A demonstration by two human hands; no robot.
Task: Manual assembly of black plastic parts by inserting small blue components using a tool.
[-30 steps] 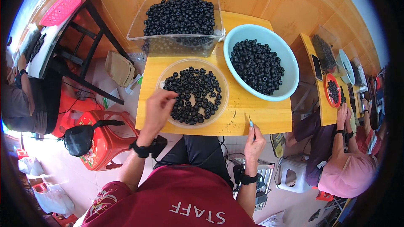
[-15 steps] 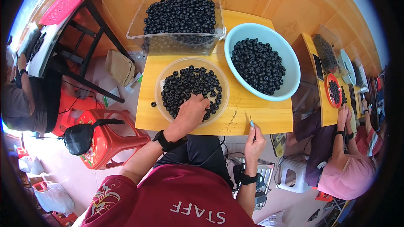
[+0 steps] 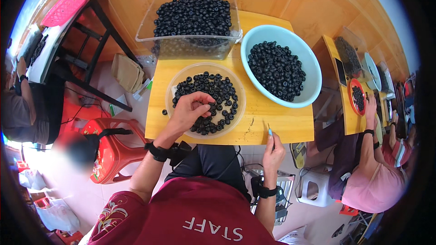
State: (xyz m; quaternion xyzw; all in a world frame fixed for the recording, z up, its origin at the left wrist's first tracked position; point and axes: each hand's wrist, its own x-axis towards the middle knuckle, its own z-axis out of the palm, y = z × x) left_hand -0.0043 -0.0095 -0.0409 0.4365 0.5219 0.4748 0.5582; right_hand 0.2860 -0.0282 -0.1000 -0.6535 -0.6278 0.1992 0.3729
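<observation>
Above a shallow round clear tray (image 3: 242,109) of small black ring-shaped parts (image 3: 204,83), my left hand (image 3: 188,111) has its thumb and fingers pinched together. Whether a black part sits between those fingertips is too hard to make out. At the table's front edge, my right hand (image 3: 273,156) grips a thin pointed tool (image 3: 270,132) with a light blue section, its tip pointing up and away. One loose black ring (image 3: 165,112) lies on the table just left of the tray.
On the yellow wooden table (image 3: 290,129), a clear rectangular bin (image 3: 190,47) and a light blue basin (image 3: 313,86) hold many black parts. Dark crumbs (image 3: 250,127) lie near the front edge. A red stool (image 3: 113,154) stands left; other people work at both sides.
My left hand has lifted off the pile and moved slightly left, its fingers turned into a pinch. The parts beneath it have shifted, baring some tray bottom. My right hand keeps its tool.
</observation>
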